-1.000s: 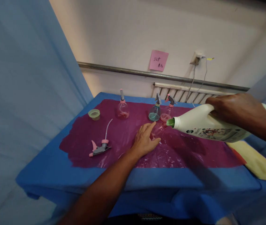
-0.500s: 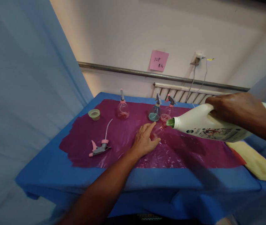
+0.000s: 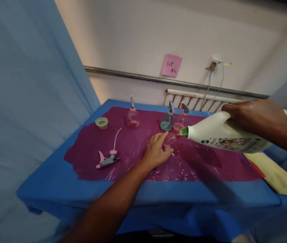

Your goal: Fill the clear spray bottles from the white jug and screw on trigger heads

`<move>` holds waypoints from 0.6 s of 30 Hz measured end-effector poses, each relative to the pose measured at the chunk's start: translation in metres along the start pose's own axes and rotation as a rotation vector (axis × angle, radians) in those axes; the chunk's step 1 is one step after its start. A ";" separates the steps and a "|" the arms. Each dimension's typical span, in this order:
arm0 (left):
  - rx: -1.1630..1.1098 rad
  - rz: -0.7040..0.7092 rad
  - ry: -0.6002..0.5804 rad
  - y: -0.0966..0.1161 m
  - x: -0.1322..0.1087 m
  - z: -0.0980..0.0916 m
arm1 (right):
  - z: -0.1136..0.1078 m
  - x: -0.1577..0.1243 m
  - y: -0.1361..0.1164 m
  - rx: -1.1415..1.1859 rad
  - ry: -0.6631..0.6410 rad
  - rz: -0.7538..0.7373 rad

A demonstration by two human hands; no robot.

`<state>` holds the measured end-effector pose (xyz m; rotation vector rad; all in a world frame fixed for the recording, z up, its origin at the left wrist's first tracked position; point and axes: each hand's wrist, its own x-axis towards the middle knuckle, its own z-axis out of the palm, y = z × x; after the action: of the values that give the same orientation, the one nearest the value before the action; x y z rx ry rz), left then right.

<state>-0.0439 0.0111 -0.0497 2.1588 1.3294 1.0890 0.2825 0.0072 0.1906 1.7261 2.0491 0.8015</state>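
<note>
My left hand (image 3: 155, 152) rests on the purple plastic sheet (image 3: 133, 145), its fingers curled round a small clear bottle (image 3: 170, 141) with no spray head. My right hand (image 3: 256, 116) grips the handle of a large white detergent bottle (image 3: 221, 136). That bottle is tipped nearly level, and its green spout (image 3: 183, 132) points left just above the small bottle. I cannot make out any liquid flowing. A detached pink and grey spray head (image 3: 107, 160) with its tube lies on the sheet to the left of my left hand.
A green cap (image 3: 101, 123), a pink spray bottle (image 3: 132, 118), a teal spray bottle (image 3: 167, 122) and another pink spray bottle (image 3: 182, 116) stand at the back of the blue-covered table (image 3: 87, 192). A yellow cloth (image 3: 277, 173) lies at the right. A blue curtain (image 3: 19, 101) hangs at the left.
</note>
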 end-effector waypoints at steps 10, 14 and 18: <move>-0.002 -0.006 -0.005 0.001 0.000 0.000 | 0.001 0.002 0.000 0.020 0.019 0.011; 0.004 -0.014 -0.005 0.001 0.000 0.000 | 0.000 0.003 -0.001 -0.001 0.005 0.017; 0.003 -0.005 0.009 -0.001 0.000 0.001 | -0.003 0.002 -0.002 0.009 0.012 0.019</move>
<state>-0.0437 0.0112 -0.0507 2.1542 1.3411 1.0965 0.2791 0.0087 0.1918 1.7522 2.0497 0.8115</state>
